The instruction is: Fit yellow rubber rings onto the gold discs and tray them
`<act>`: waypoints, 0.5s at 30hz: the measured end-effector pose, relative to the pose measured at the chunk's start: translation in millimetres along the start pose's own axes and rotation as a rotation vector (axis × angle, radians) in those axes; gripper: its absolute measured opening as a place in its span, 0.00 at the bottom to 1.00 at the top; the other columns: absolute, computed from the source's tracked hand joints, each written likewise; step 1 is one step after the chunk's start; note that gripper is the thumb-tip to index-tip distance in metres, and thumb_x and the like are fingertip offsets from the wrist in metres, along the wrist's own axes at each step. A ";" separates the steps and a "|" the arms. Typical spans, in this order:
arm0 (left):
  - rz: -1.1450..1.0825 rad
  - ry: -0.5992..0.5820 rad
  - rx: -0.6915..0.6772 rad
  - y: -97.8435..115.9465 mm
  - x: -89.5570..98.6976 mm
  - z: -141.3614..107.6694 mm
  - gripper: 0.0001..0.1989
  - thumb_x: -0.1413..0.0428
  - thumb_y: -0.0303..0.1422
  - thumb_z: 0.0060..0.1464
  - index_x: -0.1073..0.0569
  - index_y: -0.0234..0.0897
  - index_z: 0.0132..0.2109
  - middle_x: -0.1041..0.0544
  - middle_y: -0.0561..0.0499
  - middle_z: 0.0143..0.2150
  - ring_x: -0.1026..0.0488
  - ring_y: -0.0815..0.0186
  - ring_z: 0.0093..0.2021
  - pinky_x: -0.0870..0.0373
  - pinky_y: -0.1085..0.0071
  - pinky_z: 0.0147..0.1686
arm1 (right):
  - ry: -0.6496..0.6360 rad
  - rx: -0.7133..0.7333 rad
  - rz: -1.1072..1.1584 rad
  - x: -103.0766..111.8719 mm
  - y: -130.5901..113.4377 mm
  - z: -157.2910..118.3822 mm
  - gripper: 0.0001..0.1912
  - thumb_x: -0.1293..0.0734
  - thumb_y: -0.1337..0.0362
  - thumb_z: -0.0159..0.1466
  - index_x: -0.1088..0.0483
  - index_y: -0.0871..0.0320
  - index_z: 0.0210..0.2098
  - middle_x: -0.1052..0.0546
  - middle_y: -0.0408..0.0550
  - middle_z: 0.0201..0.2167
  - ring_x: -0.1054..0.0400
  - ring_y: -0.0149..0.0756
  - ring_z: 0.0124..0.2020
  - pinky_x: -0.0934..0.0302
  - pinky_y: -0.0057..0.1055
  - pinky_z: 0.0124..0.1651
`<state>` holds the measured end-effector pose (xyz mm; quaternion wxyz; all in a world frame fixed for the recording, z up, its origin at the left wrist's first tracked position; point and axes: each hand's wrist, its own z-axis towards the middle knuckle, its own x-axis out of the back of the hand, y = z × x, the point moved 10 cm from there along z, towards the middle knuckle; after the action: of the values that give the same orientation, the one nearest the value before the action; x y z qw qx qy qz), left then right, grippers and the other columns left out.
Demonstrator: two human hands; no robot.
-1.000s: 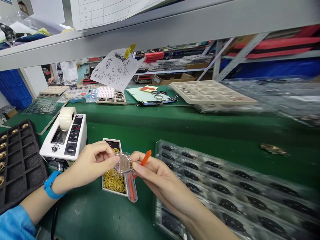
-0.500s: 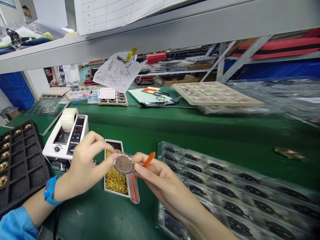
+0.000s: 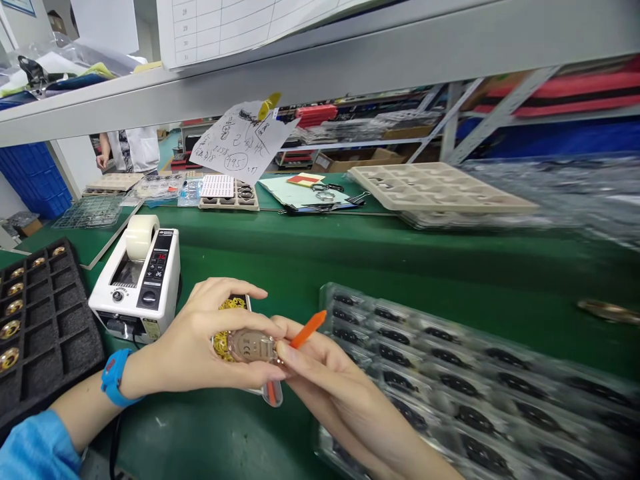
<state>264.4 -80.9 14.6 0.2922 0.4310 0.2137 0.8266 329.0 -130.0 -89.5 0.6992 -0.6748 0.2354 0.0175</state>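
Observation:
A round metal watch case [image 3: 251, 346] with printed marks on its back is held between both hands, above the green table. My left hand [image 3: 200, 337], with a blue band on its wrist, grips the case between thumb and fingers. Thumb and fingers of my right hand [image 3: 320, 363] pinch its right edge, and an orange strip [image 3: 310, 329] sticks up from between those fingers. Behind my left hand is a box of yellow rings [image 3: 234, 303], partly hidden. A clear case with an orange piece [image 3: 272, 393] shows just below the hands.
A white tape dispenser [image 3: 137, 280] and a black foam tray [image 3: 67, 300] with gold round parts are at the left. A clear tray of black parts [image 3: 445, 360] fills the right. Beige trays and a clipboard lie farther back; a person stands at the far left.
My left hand has moved from pinching the left edge of the case to spanning it, fingers above and thumb below. The case has shifted slightly right and down. The view has turned a little.

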 end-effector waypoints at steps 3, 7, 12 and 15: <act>0.003 -0.006 -0.007 1.1 -0.4 1.0 0.13 0.35 0.33 0.48 0.23 0.34 0.42 0.27 0.38 0.52 0.31 0.54 0.56 0.35 0.56 0.57 | 0.000 -0.037 -0.002 -2.7 -3.3 -1.9 0.20 0.29 0.45 0.56 0.32 0.56 0.27 0.35 0.42 0.24 0.42 0.30 0.24 0.45 0.25 0.24; 0.006 -0.029 -0.019 0.1 -2.2 0.8 0.14 0.34 0.33 0.47 0.23 0.34 0.42 0.27 0.39 0.52 0.31 0.54 0.56 0.37 0.55 0.59 | 0.007 -0.066 0.020 -4.8 -2.6 -3.0 0.21 0.28 0.45 0.55 0.32 0.57 0.26 0.36 0.41 0.22 0.44 0.29 0.23 0.44 0.26 0.25; -0.056 -0.050 -0.158 -0.7 -7.2 -0.7 0.19 0.33 0.38 0.46 0.25 0.35 0.43 0.26 0.38 0.53 0.32 0.52 0.58 0.37 0.56 0.59 | -0.034 -0.076 0.069 -17.0 -4.0 -2.0 0.20 0.27 0.45 0.53 0.28 0.57 0.27 0.30 0.44 0.24 0.38 0.32 0.26 0.40 0.29 0.30; -0.090 -0.096 -0.268 6.5 -13.6 -1.3 0.22 0.36 0.43 0.48 0.28 0.37 0.47 0.24 0.39 0.53 0.28 0.52 0.56 0.38 0.56 0.60 | -0.034 -0.092 0.083 -23.4 -3.8 -4.9 0.21 0.27 0.44 0.52 0.27 0.56 0.28 0.27 0.48 0.27 0.33 0.39 0.31 0.36 0.36 0.38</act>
<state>267.6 -94.9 9.8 0.3935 0.4170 0.1064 0.8124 308.0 -128.1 -77.6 0.6701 -0.6954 0.2502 0.0687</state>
